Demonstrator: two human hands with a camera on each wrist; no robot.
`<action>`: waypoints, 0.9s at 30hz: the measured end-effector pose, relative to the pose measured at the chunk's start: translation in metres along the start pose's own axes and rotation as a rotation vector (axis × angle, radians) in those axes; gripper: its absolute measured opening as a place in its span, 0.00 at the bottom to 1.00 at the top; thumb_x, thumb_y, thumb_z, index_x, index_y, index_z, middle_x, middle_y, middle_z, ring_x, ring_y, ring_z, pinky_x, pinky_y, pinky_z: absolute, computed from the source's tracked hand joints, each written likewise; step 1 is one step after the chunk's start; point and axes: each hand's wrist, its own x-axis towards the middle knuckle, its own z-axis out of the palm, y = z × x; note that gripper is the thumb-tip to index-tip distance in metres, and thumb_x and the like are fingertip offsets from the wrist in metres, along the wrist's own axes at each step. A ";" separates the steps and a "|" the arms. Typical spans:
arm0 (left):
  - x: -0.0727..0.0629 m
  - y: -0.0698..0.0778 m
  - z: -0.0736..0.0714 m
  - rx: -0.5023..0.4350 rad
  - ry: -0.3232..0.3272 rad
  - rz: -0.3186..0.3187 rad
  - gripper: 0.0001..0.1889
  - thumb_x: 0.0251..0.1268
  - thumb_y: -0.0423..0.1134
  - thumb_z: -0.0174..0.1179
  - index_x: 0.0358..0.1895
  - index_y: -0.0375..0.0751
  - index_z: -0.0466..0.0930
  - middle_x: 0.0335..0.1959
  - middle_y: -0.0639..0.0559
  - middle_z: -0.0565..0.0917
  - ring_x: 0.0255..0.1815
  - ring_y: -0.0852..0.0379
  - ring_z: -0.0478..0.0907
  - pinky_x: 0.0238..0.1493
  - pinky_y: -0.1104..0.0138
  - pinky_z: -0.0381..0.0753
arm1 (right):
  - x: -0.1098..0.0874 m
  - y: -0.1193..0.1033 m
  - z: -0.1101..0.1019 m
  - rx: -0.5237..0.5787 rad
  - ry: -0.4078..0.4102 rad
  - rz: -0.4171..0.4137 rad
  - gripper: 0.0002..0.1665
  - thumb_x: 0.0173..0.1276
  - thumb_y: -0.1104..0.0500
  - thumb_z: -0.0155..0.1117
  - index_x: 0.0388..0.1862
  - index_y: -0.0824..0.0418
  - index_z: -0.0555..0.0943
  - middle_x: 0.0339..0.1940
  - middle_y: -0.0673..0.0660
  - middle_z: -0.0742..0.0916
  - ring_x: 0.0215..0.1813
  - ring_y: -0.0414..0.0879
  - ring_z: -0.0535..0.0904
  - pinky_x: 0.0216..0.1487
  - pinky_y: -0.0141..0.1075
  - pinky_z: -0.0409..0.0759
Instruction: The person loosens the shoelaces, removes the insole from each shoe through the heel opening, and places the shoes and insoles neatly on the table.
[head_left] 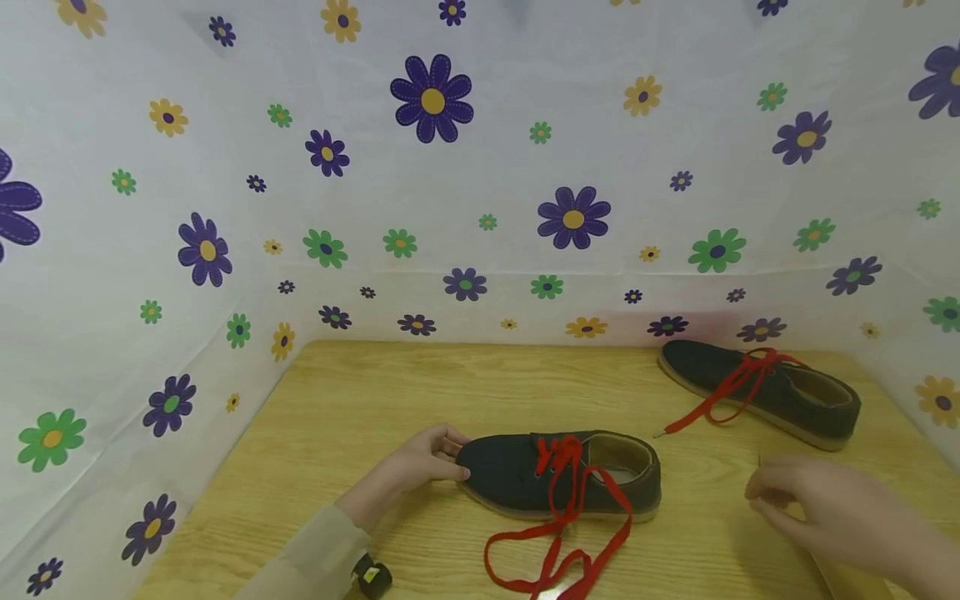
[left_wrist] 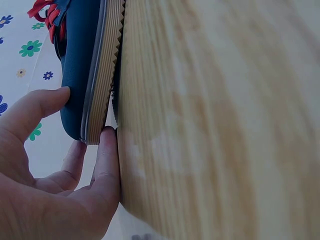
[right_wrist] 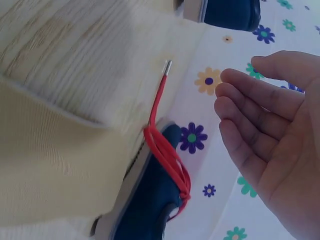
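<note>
A dark navy shoe [head_left: 498, 475] with red laces [head_left: 558, 542] stands sole down on the wooden table, toe pointing left. My left hand [head_left: 420, 458] holds it at the toe. In the left wrist view the thumb [left_wrist: 55, 102] presses on top of the toe and the fingers [left_wrist: 107, 155] are at the sole's front edge. The loosened laces spill over the shoe's near side onto the table. My right hand [head_left: 832, 508] hovers empty right of the heel, fingers loosely bent; its palm [right_wrist: 295, 165] shows in the right wrist view.
A matching navy shoe [head_left: 817, 408] lies at the back right, its red lace [head_left: 705, 408] trailing left to a metal tip. A beige ribbed piece [right_wrist: 55, 155] crosses the right wrist view. Flowered white cloth [head_left: 480, 167] surrounds the table. A small black device [head_left: 372, 575] is at the left wrist.
</note>
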 end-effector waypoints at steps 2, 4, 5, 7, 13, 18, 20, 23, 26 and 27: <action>0.000 -0.001 0.001 -0.005 0.002 -0.005 0.26 0.60 0.27 0.72 0.61 0.30 0.77 0.53 0.37 0.83 0.51 0.50 0.83 0.47 0.66 0.78 | 0.003 -0.003 0.002 0.006 0.031 -0.022 0.09 0.64 0.56 0.80 0.34 0.43 0.86 0.31 0.30 0.84 0.32 0.23 0.76 0.32 0.31 0.81; -0.001 -0.001 0.001 -0.009 0.007 -0.014 0.26 0.60 0.27 0.72 0.62 0.31 0.77 0.54 0.37 0.82 0.51 0.50 0.83 0.46 0.66 0.77 | 0.006 -0.006 0.006 0.008 0.076 -0.042 0.10 0.63 0.56 0.81 0.36 0.42 0.87 0.33 0.30 0.85 0.33 0.23 0.78 0.33 0.31 0.82; -0.001 -0.001 0.002 -0.012 0.009 -0.020 0.26 0.60 0.28 0.72 0.62 0.32 0.77 0.54 0.38 0.82 0.51 0.50 0.82 0.47 0.66 0.77 | 0.008 -0.008 0.007 0.007 0.100 -0.049 0.11 0.62 0.57 0.81 0.37 0.43 0.87 0.33 0.31 0.85 0.34 0.24 0.79 0.33 0.31 0.82; -0.001 -0.001 0.002 -0.010 0.013 -0.023 0.26 0.60 0.28 0.72 0.62 0.32 0.77 0.54 0.38 0.82 0.50 0.50 0.82 0.48 0.65 0.77 | 0.010 -0.011 0.010 0.008 0.136 -0.051 0.12 0.61 0.57 0.82 0.40 0.45 0.87 0.35 0.33 0.87 0.36 0.27 0.82 0.35 0.32 0.83; -0.001 0.000 0.003 -0.018 0.020 -0.020 0.26 0.59 0.27 0.72 0.61 0.31 0.77 0.52 0.39 0.82 0.49 0.51 0.81 0.48 0.66 0.77 | 0.020 -0.023 0.012 -0.030 0.234 -0.035 0.20 0.57 0.56 0.84 0.49 0.49 0.88 0.43 0.39 0.90 0.42 0.35 0.86 0.42 0.38 0.87; -0.001 -0.001 0.002 -0.018 0.020 -0.022 0.25 0.60 0.28 0.73 0.61 0.32 0.77 0.52 0.40 0.82 0.49 0.51 0.81 0.48 0.66 0.77 | 0.031 -0.030 0.012 -0.001 0.215 0.014 0.21 0.63 0.53 0.82 0.54 0.52 0.88 0.48 0.43 0.90 0.47 0.42 0.88 0.47 0.44 0.88; -0.001 -0.001 0.002 -0.019 0.017 -0.025 0.25 0.60 0.29 0.73 0.61 0.32 0.77 0.52 0.40 0.82 0.49 0.51 0.81 0.49 0.66 0.77 | 0.035 -0.033 0.012 0.010 0.208 0.034 0.21 0.65 0.52 0.80 0.55 0.52 0.88 0.49 0.43 0.90 0.47 0.42 0.88 0.49 0.45 0.88; -0.002 -0.001 0.002 -0.020 0.015 -0.024 0.25 0.61 0.29 0.73 0.62 0.33 0.77 0.53 0.40 0.82 0.50 0.51 0.81 0.50 0.65 0.78 | 0.040 -0.036 0.012 0.040 0.193 0.050 0.19 0.69 0.51 0.77 0.56 0.53 0.88 0.50 0.45 0.91 0.49 0.45 0.88 0.50 0.48 0.87; -0.002 -0.001 0.002 -0.016 0.010 -0.012 0.26 0.61 0.28 0.73 0.62 0.32 0.77 0.53 0.39 0.83 0.50 0.52 0.83 0.51 0.64 0.79 | 0.044 -0.038 0.012 0.078 0.170 0.073 0.17 0.73 0.50 0.73 0.57 0.53 0.88 0.52 0.46 0.91 0.50 0.45 0.89 0.52 0.48 0.87; -0.002 -0.001 0.002 -0.018 0.009 -0.009 0.26 0.60 0.28 0.73 0.62 0.31 0.77 0.53 0.39 0.83 0.50 0.52 0.83 0.51 0.64 0.79 | 0.046 -0.039 0.013 0.092 0.164 0.080 0.17 0.74 0.49 0.72 0.58 0.52 0.87 0.53 0.46 0.90 0.51 0.45 0.89 0.52 0.49 0.87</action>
